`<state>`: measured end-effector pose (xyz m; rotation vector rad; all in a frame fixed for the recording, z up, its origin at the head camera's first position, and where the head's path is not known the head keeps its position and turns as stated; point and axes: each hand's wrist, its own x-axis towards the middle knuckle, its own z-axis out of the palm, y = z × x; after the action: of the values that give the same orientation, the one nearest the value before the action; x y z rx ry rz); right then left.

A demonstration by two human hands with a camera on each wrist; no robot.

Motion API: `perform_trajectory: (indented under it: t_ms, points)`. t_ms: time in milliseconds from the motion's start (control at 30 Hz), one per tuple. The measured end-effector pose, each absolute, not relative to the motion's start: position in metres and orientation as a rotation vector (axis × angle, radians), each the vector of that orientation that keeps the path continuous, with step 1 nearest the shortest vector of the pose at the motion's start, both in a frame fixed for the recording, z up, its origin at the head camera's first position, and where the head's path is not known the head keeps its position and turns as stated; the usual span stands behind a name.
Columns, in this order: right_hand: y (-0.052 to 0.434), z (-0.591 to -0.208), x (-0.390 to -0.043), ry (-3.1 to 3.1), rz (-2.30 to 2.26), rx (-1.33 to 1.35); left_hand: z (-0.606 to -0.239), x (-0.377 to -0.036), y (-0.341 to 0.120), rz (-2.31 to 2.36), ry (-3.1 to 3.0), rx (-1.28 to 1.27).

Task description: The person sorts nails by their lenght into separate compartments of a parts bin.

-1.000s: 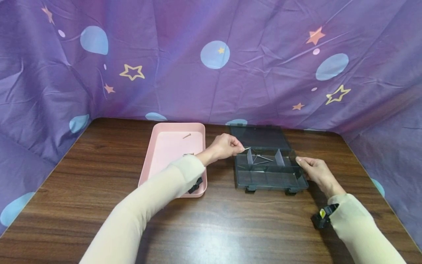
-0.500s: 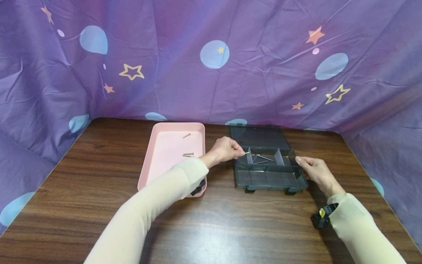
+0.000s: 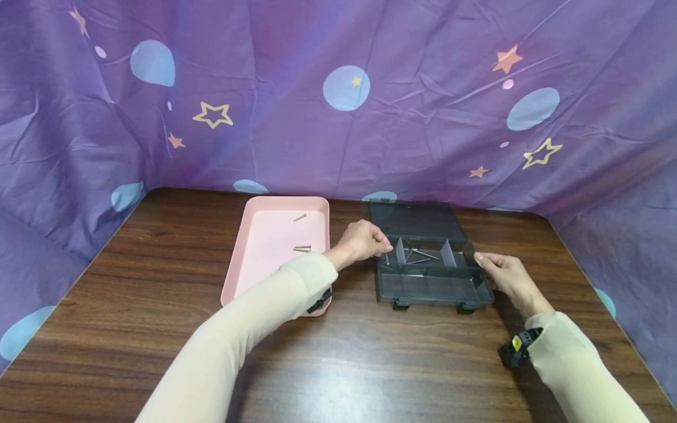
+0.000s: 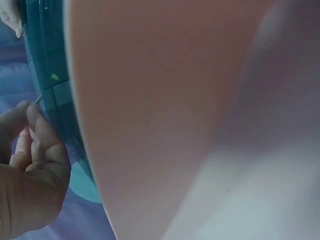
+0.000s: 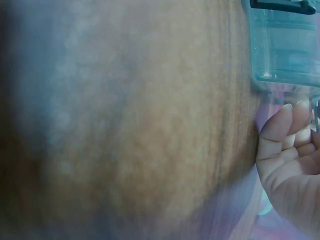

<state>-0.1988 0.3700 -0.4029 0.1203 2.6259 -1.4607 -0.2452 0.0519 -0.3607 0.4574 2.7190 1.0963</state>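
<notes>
Wrist view alone shows left hand pinching nail.

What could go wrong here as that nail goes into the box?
The left hand pinches a thin nail right at the box wall, so it could slip outside or into the wrong compartment. The right hand only touches the box's right edge, so a bump might shift it.
</notes>
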Motion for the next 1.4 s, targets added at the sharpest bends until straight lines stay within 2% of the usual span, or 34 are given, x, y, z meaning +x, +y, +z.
perform_trajectory:
  t_ms: [867, 1400]
  points:
    - [0.369, -0.402, -0.197, 2.618, -1.437, 0.118, -0.348, -0.242, 0.029, 1.293, 2.593, 0.426]
    - [0.369, -0.403, -0.200, 2.649, -1.409, 0.114, -0.343, -0.248, -0.015, 1.576, 2.460, 0.293]
